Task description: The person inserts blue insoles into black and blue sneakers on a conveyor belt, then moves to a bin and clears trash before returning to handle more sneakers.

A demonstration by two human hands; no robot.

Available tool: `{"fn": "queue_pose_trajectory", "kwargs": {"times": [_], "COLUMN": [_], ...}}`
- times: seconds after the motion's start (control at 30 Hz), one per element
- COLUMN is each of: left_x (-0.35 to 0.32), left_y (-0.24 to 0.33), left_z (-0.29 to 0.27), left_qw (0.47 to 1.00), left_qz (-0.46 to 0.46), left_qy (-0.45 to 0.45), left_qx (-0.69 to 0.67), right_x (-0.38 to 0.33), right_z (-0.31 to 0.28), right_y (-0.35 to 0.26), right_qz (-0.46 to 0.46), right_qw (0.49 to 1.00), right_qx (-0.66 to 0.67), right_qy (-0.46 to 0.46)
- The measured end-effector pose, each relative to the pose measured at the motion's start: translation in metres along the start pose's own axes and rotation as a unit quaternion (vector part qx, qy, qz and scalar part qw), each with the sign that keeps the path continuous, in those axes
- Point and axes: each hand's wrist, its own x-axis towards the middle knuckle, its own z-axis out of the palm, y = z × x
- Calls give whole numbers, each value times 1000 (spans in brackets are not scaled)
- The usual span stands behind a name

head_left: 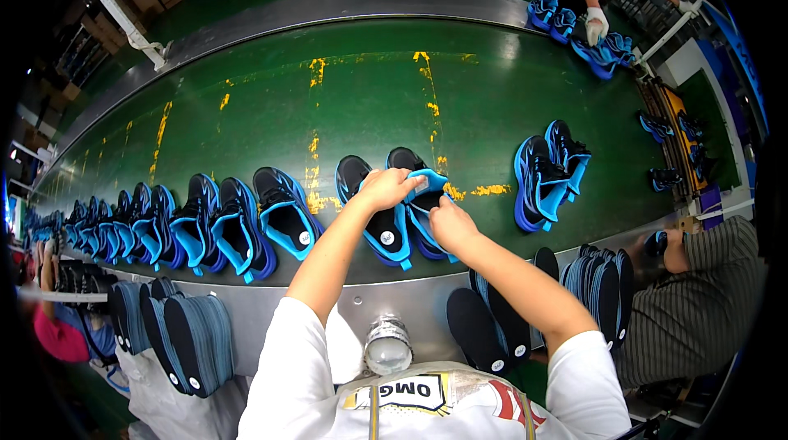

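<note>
At 12 o'clock from the wearer, a black-and-blue shoe sits on a green table. The left hand pinches its tongue; the right hand is curled against it, grip hidden. Other shoes line up toward 10 o'clock.

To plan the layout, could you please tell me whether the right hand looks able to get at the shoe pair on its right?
Probably yes: the right hand is busy at a shoe, but nothing seems to stand between it and the pair, only green belt.
</note>
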Motion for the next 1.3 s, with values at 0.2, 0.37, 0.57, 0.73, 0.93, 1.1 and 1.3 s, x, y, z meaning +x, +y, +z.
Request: {"fn": "queue_pose_trajectory", "kwargs": {"times": [0.2,0.37,0.57,0.73,0.93,1.1,1.3], "left_x": [-7,-9,-8,-5,-6,-6,-7], "left_y": [0,3,1,-4,-7,-3,1], "left_z": [15,26,26,33,34,34,31], "left_qw": [996,990,990,984,988,990,986], "left_qz": [4,0,11,31,21,18,14], "left_qy": [88,144,140,170,153,140,164], "left_qx": [2,13,-25,-37,5,28,0], "right_x": [-26,-15,0,24,29,32,47], "right_z": [-12,-22,7,36,23,18,13], "right_y": [-17,-6,7,11,5,14,12], "right_qz": [12,57,-39,-38,-28,-46,-121], "right_qw": [994,993,998,991,976,946,891], "right_qx": [-88,-44,-55,-116,-187,-212,-279], "right_qy": [57,-98,-9,58,-109,-242,-336]}}
